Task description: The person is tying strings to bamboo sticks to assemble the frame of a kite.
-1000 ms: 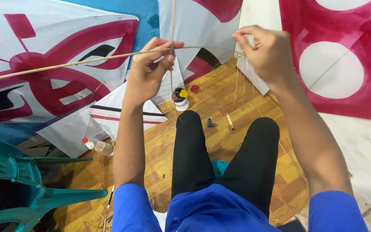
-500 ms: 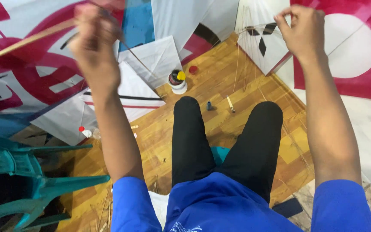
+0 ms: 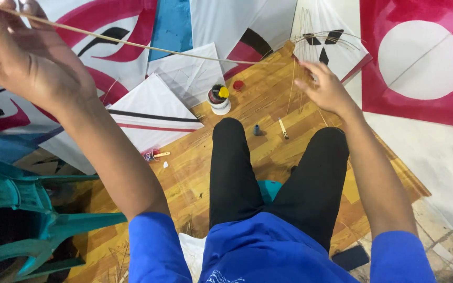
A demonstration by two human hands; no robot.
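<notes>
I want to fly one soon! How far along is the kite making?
Done: several finished paper kites lie around the wooden floor, white with red and black shapes. In hand: the left hand holds a long thin bamboo stick, and the right hand reaches into a bundle of thin sticks. Left: that stick is bare, no paper on it yet.

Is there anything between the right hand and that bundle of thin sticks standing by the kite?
Nothing visible. The right hand is open beside the thin sticks, its fingers at them with only air between. The long bamboo stick held in the left hand ends just short of the bundle.
</notes>
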